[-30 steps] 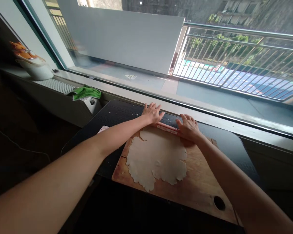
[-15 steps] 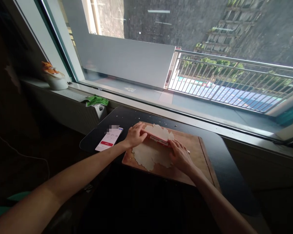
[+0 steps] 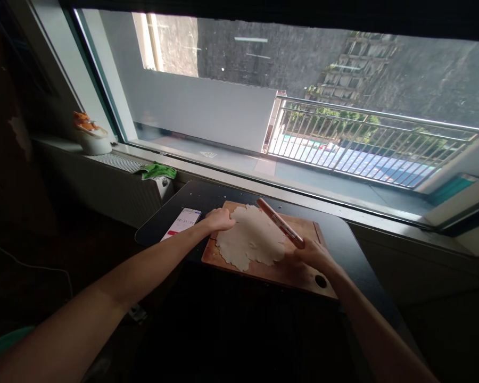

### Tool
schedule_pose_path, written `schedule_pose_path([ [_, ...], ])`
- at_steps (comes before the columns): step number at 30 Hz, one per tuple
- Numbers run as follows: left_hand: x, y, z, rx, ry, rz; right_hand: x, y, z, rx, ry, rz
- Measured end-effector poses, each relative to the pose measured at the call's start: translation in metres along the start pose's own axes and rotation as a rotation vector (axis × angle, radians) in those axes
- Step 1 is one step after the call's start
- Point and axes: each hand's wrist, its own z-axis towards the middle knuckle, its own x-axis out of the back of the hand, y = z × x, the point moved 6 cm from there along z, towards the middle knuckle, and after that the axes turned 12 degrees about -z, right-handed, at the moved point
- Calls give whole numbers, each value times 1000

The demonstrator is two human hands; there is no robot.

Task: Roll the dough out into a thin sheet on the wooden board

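Observation:
A flat sheet of rolled-out dough (image 3: 251,239) with a ragged edge lies on a wooden board (image 3: 303,274). My right hand (image 3: 313,254) is wrapped round the near end of a slim wooden rolling pin (image 3: 279,222), which carries a printed label. The pin points up and away to the left, its far end over the dough's right side. At the dough's upper left edge, my left hand (image 3: 221,219) is closed with fingers curled; whether it pinches the dough there cannot be made out.
The board rests on a dark table (image 3: 351,250). Left of the board lies a phone (image 3: 183,221) showing a timer. Beyond are a large window, a radiator (image 3: 139,191) with a green cloth (image 3: 158,171), and a pale pot (image 3: 93,141) holding something orange.
The rolling pin came off the dough and swung up in my right hand. My left hand let go of its other end and closed at the dough's left edge.

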Motion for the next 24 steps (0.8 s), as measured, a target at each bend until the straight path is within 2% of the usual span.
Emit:
schedule_pose_path([
  [6, 0, 8, 24, 40, -62, 34, 2, -28, -13, 16, -7, 4],
  [10, 1, 11, 30, 26, -75, 24, 3, -31, -20, 5, -11, 5],
  [19, 2, 15, 18, 19, -156, -72, -21, -17, -26, -9, -166, 324],
  [24, 1, 13, 12, 21, -209, -166, -19, -18, -28, -13, -163, 317],
])
